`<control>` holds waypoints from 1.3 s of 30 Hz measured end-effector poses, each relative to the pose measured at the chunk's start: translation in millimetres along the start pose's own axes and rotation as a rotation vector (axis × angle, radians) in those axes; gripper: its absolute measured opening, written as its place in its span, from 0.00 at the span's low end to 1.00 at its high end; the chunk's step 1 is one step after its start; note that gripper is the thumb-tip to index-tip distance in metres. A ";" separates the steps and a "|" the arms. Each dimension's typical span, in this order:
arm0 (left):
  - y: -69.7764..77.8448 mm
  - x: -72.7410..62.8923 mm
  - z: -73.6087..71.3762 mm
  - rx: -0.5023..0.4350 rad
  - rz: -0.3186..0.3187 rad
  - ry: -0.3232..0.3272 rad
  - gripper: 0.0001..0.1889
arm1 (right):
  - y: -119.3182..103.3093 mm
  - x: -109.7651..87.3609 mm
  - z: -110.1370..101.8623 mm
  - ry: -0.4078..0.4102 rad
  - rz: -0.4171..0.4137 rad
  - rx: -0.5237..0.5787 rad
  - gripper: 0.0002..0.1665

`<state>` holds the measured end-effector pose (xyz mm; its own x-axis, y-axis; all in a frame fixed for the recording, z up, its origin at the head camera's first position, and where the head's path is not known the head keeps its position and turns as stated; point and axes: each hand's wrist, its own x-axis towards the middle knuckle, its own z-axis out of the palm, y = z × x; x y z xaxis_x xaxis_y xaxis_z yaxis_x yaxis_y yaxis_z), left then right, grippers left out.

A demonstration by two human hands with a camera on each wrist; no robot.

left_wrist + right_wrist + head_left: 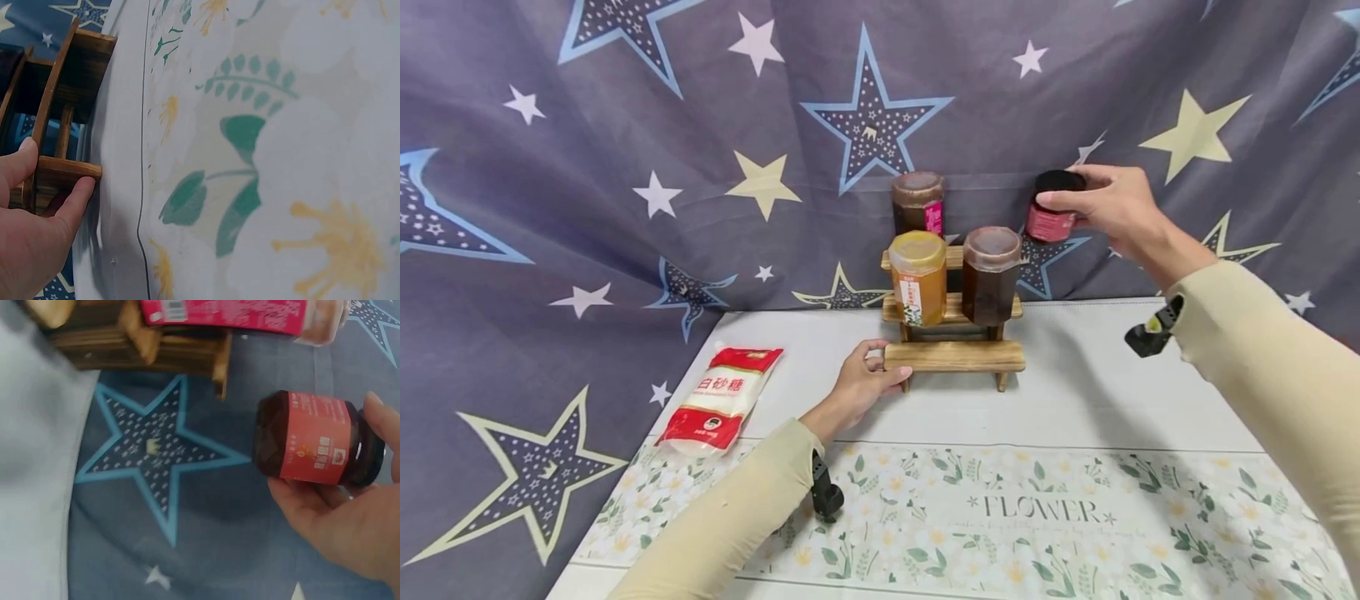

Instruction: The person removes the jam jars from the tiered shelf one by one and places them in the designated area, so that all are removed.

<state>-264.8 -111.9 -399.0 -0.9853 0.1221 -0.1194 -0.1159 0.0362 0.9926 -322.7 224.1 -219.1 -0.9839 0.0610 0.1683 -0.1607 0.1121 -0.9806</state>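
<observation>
A stepped wooden rack (955,356) stands on the white table against the star cloth. On it sit a yellow honey jar (917,277), a dark brown jar (991,275) and, one step higher, a dark jar with a pink label (918,203). My left hand (867,381) grips the left end of the rack's lowest step (65,169), thumb on top. My right hand (1105,204) holds a small dark jar with a red label and black lid (1053,206) in the air, up and to the right of the rack (150,344); the right wrist view shows that jar (309,439) pinched at its lid end.
A red and white sugar bag (721,400) lies at the table's left edge. A floral mat printed FLOWER (1037,508) covers the near part of the table. The star-patterned cloth (625,167) hangs behind and drapes down on the left.
</observation>
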 end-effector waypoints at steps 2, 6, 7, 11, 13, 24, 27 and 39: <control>0.1 -0.2 -0.5 0.001 0.001 0.003 0.32 | 5.0 -5.4 -9.5 0.027 0.003 0.040 0.29; 0.4 -1.5 -0.8 -0.001 0.004 0.000 0.32 | 23.8 -18.4 -28.3 0.084 0.017 0.068 0.27; 0.2 -1.7 -0.8 -0.005 0.005 -0.002 0.32 | 30.1 -21.7 -32.6 0.093 0.016 0.071 0.26; -0.4 -1.8 -0.9 -0.015 0.009 -0.009 0.32 | 57.6 -34.2 -46.5 0.119 0.008 0.076 0.22; -0.2 -2.0 -1.0 -0.015 0.008 -0.007 0.32 | 71.1 -39.9 -49.5 0.133 0.012 0.063 0.23; 0.4 -3.4 -1.3 -0.005 -0.006 -0.002 0.32 | 127.2 -65.4 -50.3 0.120 0.119 -0.185 0.43; 0.6 -4.0 -1.1 -0.006 -0.008 -0.003 0.33 | 135.3 -69.4 -49.7 0.108 0.150 -0.180 0.44; 1.0 -4.0 -1.4 -0.009 -0.001 -0.013 0.33 | 149.6 -77.9 -49.5 0.061 0.192 -0.290 0.51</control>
<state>-261.2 -113.8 -397.6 -0.9835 0.1350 -0.1204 -0.1178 0.0272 0.9927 -266.2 285.3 -373.9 -0.9860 0.1665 -0.0019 0.0642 0.3697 -0.9269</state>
